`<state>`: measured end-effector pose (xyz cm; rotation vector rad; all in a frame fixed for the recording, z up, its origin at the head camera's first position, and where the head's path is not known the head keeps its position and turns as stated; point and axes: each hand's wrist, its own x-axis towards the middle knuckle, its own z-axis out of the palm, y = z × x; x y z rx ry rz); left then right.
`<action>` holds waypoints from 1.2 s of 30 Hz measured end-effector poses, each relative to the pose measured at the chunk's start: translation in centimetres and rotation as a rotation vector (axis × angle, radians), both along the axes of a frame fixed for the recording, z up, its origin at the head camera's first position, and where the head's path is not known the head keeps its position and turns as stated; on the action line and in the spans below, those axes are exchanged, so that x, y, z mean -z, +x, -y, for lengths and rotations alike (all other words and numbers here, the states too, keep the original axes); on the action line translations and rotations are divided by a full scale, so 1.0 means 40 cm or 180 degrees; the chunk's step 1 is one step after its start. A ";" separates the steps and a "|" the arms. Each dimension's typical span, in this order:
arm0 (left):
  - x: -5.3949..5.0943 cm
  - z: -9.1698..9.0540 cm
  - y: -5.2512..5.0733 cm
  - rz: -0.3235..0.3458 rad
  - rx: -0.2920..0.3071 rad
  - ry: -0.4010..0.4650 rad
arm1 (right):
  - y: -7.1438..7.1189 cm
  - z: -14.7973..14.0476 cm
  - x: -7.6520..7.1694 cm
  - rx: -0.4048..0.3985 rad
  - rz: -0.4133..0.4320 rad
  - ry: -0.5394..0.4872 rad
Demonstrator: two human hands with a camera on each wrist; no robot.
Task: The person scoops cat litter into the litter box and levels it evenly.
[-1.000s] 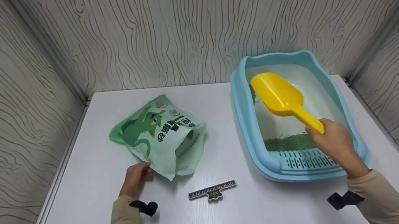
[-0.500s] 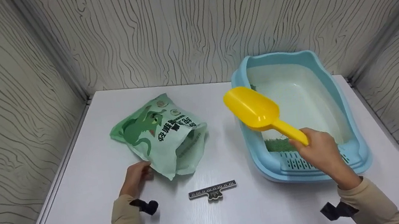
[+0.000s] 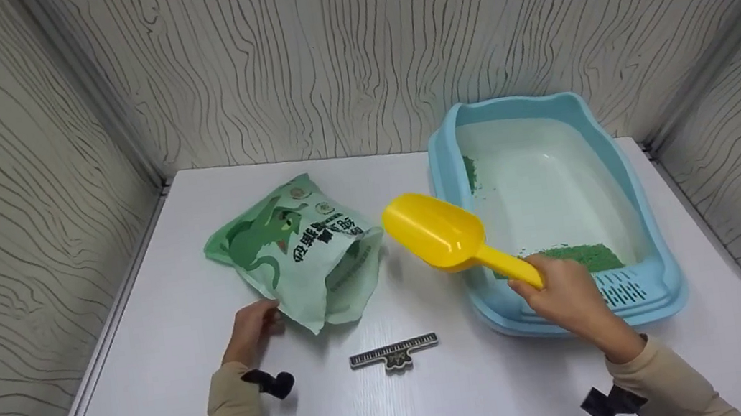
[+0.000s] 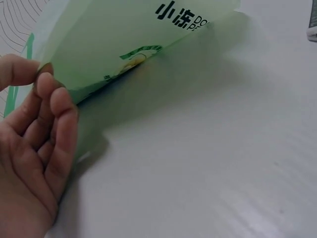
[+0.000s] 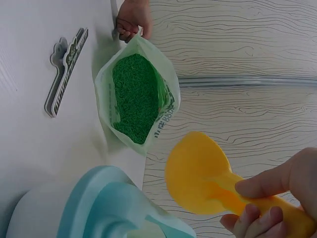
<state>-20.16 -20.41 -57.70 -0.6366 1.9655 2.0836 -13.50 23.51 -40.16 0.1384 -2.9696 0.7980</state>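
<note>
A yellow scoop [image 3: 439, 231] is held by its handle in my right hand [image 3: 571, 296], tilted up above the table between the bag and the litter box. No litter shows in its bowl. My left hand [image 3: 252, 332] pinches the near side edge of a green cat litter bag [image 3: 296, 247], its thumb and fingertips on the film in the left wrist view. The bag lies on the table with its mouth gaping toward the right. Green pellets [image 5: 136, 94] fill its inside in the right wrist view.
A light blue litter box [image 3: 442, 176] stands at the right, with green pellets [image 3: 584, 258] along its near end and a small patch at its left wall. A dark ruler-patterned clip [image 3: 395, 354] lies in front of the bag. Wood-patterned walls [image 3: 292, 59] enclose the white table.
My right hand has carried the scoop from over the litter box leftward and nearer, toward the bag's mouth. The left hand and bag have stayed in place.
</note>
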 end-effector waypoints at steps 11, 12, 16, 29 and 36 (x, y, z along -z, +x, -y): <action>0.007 0.009 0.002 0.0003 0.0020 -0.0093 | 0.022 0.047 0.040 -0.0176 0.0028 0.0156; 0.007 0.010 0.001 0.0008 0.0022 -0.0086 | 0.022 0.051 0.045 -0.0200 0.0036 0.0161; 0.002 0.012 0.001 0.0022 0.0027 -0.0033 | 0.023 0.065 0.058 -0.0262 0.0082 0.0192; -0.008 0.010 -0.006 -0.0033 0.0000 -0.0114 | 0.008 0.112 0.099 -0.0324 0.0167 0.0212; 0.004 0.000 -0.005 -0.0044 -0.0072 -0.0029 | 0.014 0.146 0.121 -0.0374 0.0267 0.0135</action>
